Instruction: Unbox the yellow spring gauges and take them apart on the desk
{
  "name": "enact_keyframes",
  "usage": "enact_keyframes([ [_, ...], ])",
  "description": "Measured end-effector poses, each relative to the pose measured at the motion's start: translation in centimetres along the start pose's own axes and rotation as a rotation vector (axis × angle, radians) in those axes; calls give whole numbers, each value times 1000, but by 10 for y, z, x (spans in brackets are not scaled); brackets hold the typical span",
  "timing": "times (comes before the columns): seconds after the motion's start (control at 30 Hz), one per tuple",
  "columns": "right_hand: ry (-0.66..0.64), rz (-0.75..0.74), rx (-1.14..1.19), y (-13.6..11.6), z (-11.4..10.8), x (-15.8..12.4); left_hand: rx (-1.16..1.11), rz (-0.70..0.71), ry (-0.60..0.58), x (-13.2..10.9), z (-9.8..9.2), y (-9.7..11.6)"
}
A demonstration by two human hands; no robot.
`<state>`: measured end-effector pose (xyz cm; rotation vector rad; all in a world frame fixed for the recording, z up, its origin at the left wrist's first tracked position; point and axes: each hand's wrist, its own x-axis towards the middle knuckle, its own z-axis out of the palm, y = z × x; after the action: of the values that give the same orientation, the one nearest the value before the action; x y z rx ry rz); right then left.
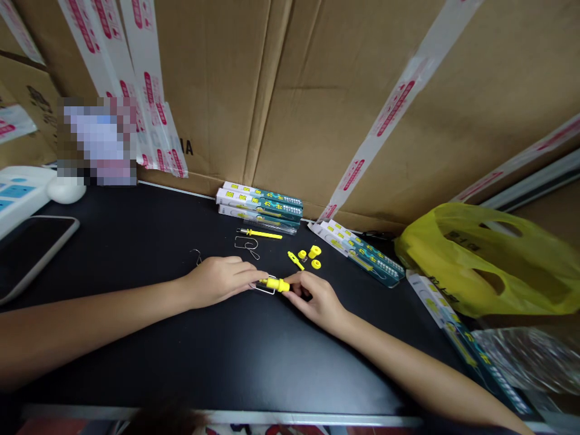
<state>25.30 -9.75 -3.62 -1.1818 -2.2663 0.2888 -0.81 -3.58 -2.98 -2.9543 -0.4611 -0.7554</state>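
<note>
Between both hands, just above the black table, is a yellow plastic fitting point(277, 284) with a bent metal wire frame point(265, 291) at its left end. My left hand point(222, 279) is closed, fingertips pinching the wire-frame end. My right hand point(319, 297) pinches the fitting's other end between thumb and fingers. Beyond them lie a yellow pointed piece point(296, 260), a larger yellow cap point(315, 251) and two smaller yellow pieces. Farther back are a bent wire hook point(247, 244) and a thin yellow rod point(263, 234) with a metal tip. Another wire hook point(198, 257) is partly behind my left hand.
Printed narrow boxes point(258, 202) are stacked at the back, with clear tubes point(272, 226) before them. More boxes point(357, 251) lie to the right, beside a yellow plastic bag point(489, 260). A phone point(34, 254) and white power strip point(22, 193) lie left. Large cartons point(217, 90) wall the back.
</note>
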Motion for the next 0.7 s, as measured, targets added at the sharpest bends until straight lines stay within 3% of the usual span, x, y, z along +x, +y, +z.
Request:
enact_keyframes([
  [0.43, -67, 14, -18, -8, -8, 5, -3, 8, 5, 0, 0, 0],
  [0.7, -18, 30, 0, -3, -3, 1, -7, -6, 9, 0, 0, 0],
])
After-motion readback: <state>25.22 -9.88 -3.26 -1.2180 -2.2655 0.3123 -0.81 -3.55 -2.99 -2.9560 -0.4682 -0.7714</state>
